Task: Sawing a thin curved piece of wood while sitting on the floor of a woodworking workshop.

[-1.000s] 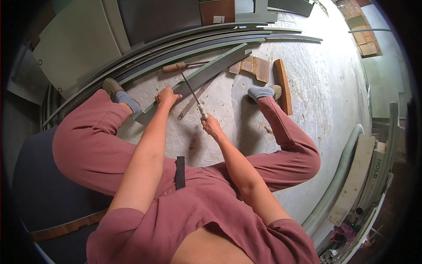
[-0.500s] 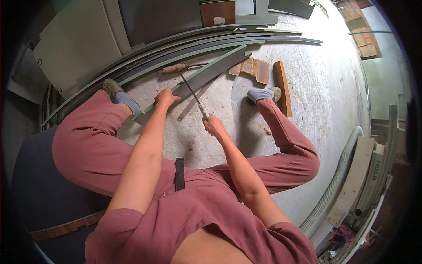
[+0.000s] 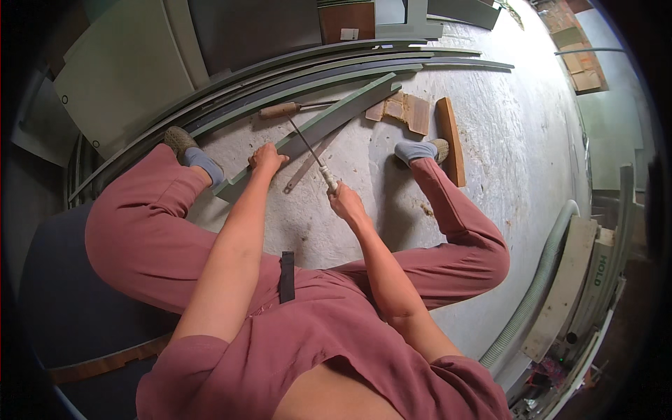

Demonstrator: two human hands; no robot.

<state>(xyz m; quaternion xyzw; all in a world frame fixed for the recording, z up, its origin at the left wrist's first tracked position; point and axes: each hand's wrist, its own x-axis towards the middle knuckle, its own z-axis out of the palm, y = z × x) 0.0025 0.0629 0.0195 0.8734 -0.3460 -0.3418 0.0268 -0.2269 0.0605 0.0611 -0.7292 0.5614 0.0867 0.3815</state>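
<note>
A long grey board (image 3: 336, 115) with green edges lies aslant on the floor in front of me. My left hand (image 3: 267, 159) is closed over its near left part, gripping it. In my right hand (image 3: 346, 201) is the whitish handle of a thin dark file (image 3: 306, 142). The file slants up and left across the board, its far end past the board's far edge. Just beyond that end lies a tool with a wooden handle (image 3: 278, 110) and a dark shaft, partly hidden by the board. A flat metal strip (image 3: 304, 171) passes under the board.
Several long strips (image 3: 280, 70) lie beyond the board. Small brown wooden blocks (image 3: 399, 110) and a wooden bar (image 3: 451, 143) lie by my right foot (image 3: 420, 150). Panels (image 3: 126, 77) lean at the left. A ribbed hose (image 3: 535, 287) and boards (image 3: 563, 287) stand at the right.
My right hand has drawn the file slightly back, right and toward me, so its tip is nearer the board. My left hand has barely moved and keeps its grip.
</note>
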